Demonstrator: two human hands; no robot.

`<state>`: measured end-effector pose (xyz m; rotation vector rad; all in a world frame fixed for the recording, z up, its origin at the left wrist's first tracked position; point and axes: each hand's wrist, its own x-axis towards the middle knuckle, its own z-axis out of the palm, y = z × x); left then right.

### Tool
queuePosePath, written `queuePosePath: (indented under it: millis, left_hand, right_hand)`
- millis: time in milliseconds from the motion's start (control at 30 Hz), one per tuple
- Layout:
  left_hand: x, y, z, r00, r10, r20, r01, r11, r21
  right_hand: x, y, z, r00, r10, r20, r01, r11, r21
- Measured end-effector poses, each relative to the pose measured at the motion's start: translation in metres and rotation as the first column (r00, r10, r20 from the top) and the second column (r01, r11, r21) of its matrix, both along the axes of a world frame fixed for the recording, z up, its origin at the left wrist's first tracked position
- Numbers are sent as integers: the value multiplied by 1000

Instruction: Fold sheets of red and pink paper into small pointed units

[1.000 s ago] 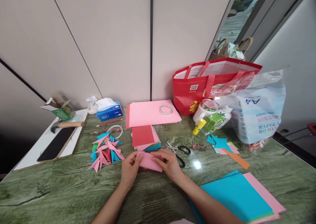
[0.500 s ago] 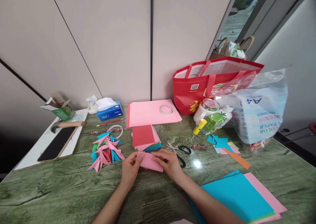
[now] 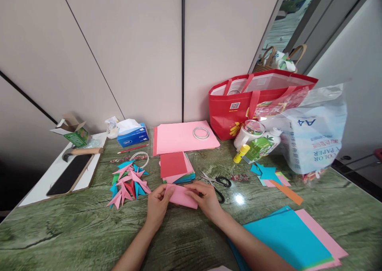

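Note:
A small folded pink paper [image 3: 182, 196] is held between both hands above the green table. My left hand [image 3: 158, 201] pinches its left end, thumb on top. At its right end, the fingers of my right hand [image 3: 204, 197] close on the upper edge. Just behind the hands lies a stack of square papers with a red sheet [image 3: 173, 164] on top. Black-handled scissors [image 3: 223, 181] lie beside my right hand, which partly covers them. Folded pink, blue and red paper pieces [image 3: 130, 183] are piled left of my left hand.
Large blue sheets [image 3: 286, 235] lie under the right forearm. Behind are pink sheets [image 3: 182, 137], a tissue box [image 3: 133, 135], a red bag [image 3: 221, 116], a glue stick [image 3: 241, 153] and a plastic bag [image 3: 316, 139]. A hammer [image 3: 83, 151] and phone [image 3: 70, 174] lie left.

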<state>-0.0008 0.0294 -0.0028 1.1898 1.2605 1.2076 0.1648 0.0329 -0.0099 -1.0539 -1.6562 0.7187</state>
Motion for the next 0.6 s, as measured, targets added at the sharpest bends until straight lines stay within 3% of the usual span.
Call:
queuePosePath:
  millis: [333,600]
  left_hand:
    - [1,0,2,1000,2,-9,-3,1000,-22]
    - [0,1,-1,1000,6,-6,-7,1000,-14]
  right_hand:
    - [1,0,3,999,27,-16,-29,995,-92]
    - [1,1,3,999,44,-11,-44,995,-90]
